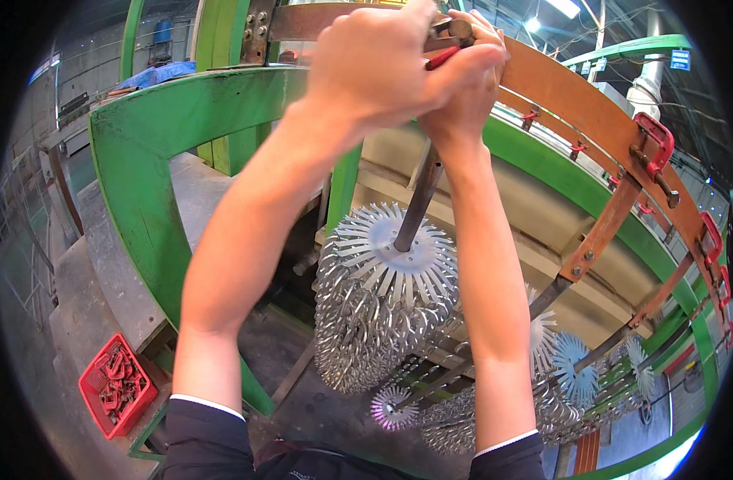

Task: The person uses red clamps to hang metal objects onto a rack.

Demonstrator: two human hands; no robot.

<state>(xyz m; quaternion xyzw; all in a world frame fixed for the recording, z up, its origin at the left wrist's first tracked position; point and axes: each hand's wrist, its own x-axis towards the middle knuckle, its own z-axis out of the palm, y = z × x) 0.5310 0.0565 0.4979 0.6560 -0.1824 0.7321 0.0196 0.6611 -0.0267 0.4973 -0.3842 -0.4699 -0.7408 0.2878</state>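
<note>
Both hands were raised at the orange rail (590, 112): left hand (374, 68) and right hand (466, 88) clenched together around a red-handled clamp (450, 44) atop the rod (418, 204) carrying stacked spiked metal discs (382, 308).

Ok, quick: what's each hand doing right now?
Left hand: closed around the top of the metal rod, by the red-handled clamp.
Right hand: closed on the same spot, under the left.

Small blue rectangular sign (680, 59) upper right, high on green beam; lettering possibly white.
</note>
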